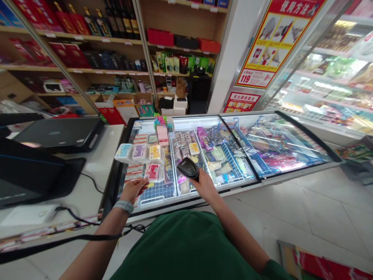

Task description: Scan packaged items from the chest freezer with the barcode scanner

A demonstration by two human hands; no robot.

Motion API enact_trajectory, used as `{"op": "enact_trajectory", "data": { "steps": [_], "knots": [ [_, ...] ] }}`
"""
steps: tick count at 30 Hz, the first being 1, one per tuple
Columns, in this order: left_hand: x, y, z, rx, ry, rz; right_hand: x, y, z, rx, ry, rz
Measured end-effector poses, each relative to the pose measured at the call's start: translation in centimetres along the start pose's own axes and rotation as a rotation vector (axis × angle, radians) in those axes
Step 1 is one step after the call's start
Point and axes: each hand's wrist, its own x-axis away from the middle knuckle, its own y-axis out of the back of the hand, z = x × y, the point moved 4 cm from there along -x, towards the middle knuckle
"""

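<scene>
My right hand (pixel 205 186) grips a black handheld barcode scanner (pixel 188 169), its head tilted toward the packages. My left hand (pixel 133 189) is open, palm up, with its fingertips close to a white package with a red label (pixel 154 172). That package and several other small packs, including a blue-labelled one (pixel 124 152), a purple-labelled one (pixel 140 152) and a yellow-labelled one (pixel 155 153), lie grouped at the near left of a glass-topped chest freezer (pixel 233 189). A smartwatch band circles my left wrist.
A white counter (pixel 84 186) to the left holds a black laptop (pixel 58 134), dark equipment and cables. Shelves of red boxes and bottles stand behind. A lit glass display case (pixel 323 74) stands at right. A red-printed carton (pixel 323 268) lies on the tiled floor at lower right.
</scene>
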Motion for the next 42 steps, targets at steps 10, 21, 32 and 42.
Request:
{"op": "enact_trajectory", "data": {
  "steps": [10,21,32,42],
  "knots": [
    [-0.3,0.7,-1.0,-0.438,-0.247,-0.059,0.0,-0.2,-0.3,0.013,0.004,-0.005],
    [1.1,0.6,-4.3,-0.674,-0.416,-0.202,0.1,0.5,-0.5,-0.01,-0.039,-0.027],
    [-0.1,-8.1,-13.6,-0.448,-0.544,0.139,0.9,1.5,-2.0,-0.037,-0.126,-0.092],
    [-5.6,-19.0,-14.6,-0.426,-0.169,0.319,2.8,2.2,-4.9,-0.077,-0.222,-0.214]
  ]
}}
